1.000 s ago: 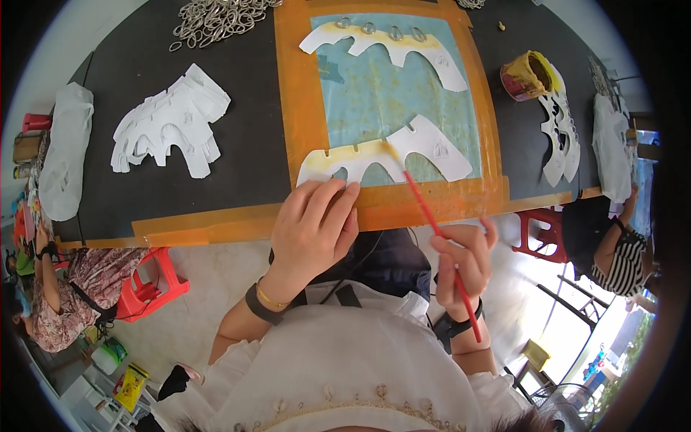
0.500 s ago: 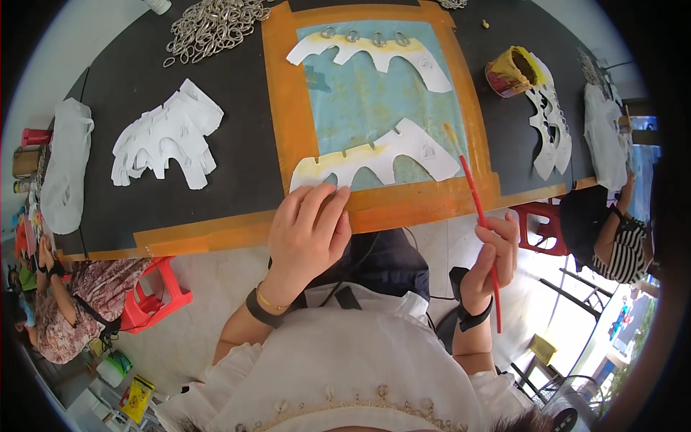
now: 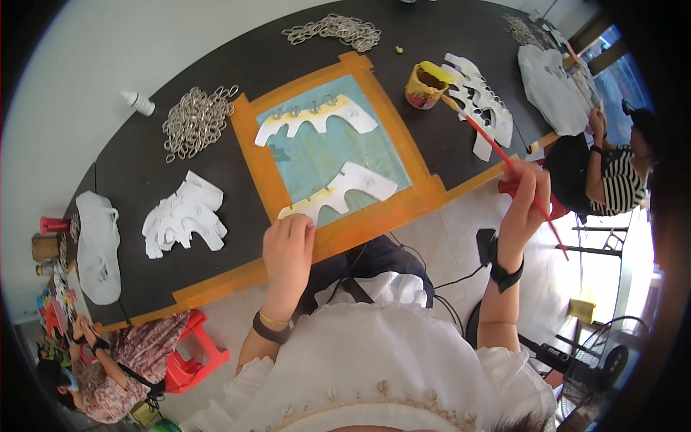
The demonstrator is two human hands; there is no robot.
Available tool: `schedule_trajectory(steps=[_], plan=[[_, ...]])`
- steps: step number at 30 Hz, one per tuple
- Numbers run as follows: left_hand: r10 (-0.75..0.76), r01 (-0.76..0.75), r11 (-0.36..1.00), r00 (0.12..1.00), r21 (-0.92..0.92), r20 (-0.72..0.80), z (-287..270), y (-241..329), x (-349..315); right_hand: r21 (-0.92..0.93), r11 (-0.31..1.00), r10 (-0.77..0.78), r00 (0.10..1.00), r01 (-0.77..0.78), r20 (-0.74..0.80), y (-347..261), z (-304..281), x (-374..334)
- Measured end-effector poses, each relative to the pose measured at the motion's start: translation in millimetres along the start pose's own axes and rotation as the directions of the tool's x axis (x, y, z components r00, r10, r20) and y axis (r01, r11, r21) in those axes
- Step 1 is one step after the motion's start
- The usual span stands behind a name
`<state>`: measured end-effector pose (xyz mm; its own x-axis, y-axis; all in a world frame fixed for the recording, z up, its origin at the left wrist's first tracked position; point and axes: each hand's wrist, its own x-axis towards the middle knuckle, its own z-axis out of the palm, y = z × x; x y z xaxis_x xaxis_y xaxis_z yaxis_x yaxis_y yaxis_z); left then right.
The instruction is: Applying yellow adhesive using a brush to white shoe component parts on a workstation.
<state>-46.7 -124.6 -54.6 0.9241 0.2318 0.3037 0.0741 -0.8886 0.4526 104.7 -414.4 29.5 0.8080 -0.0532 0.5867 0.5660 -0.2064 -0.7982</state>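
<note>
My right hand (image 3: 525,198) is closed round a red-handled paintbrush (image 3: 497,147). The yellowish bristles point away from me, near the rim of a yellow-smeared pot (image 3: 425,93); whether they touch it I cannot tell. At the front of the blue-green sheet (image 3: 345,155) lies a white cut-out piece (image 3: 367,189) with scalloped edges and yellow smears along its far edge. Its left end is under the curled fingertips of my left hand (image 3: 288,245), whose thumb is hidden. Farther back lies a similar white piece (image 3: 345,117) with several metal oval rings (image 3: 314,107) along its yellow-smeared edge.
Orange tape (image 3: 403,122) frames the sheet on the black table (image 3: 223,155). Left are stacked white pieces (image 3: 186,216), a ring pile (image 3: 198,122) and a bottle (image 3: 138,103). More rings (image 3: 338,30) lie far back; white pieces (image 3: 497,115) lie beside the pot. People sit at both sides.
The view has swung to the right. My right hand has carried the paintbrush from beside the near white piece to the pot. My left hand's fingers have drawn together at the piece's left end.
</note>
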Motion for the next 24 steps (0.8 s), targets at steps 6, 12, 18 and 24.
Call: schedule_trajectory(steps=[6, 12, 18, 24], plan=[[0.002, 0.014, 0.994, 0.989, 0.106, -0.147, -18.1, -14.1, 20.9, -0.141, 0.99, 0.0, 0.999, 0.007, 0.049, 20.2, 15.3, 59.3], [0.119, -0.136, 0.974, 0.988, -0.182, -0.102, -4.3, 4.8, 7.9, -0.259, 0.966, 0.076, 0.966, -0.01, 0.246, 38.2, 40.0, 81.9], [0.235, -0.244, 0.94, 0.97, -0.239, -0.066, 8.6, 18.1, 5.4, -0.393, 0.912, 0.019, 0.943, 0.12, 0.333, 64.2, 66.3, 100.8], [0.274, -0.285, 0.929, 0.958, -0.235, -0.08, 18.2, 16.2, 7.0, -0.351, 0.931, 0.028, 0.936, 0.104, 0.351, 85.3, 71.1, 110.5]])
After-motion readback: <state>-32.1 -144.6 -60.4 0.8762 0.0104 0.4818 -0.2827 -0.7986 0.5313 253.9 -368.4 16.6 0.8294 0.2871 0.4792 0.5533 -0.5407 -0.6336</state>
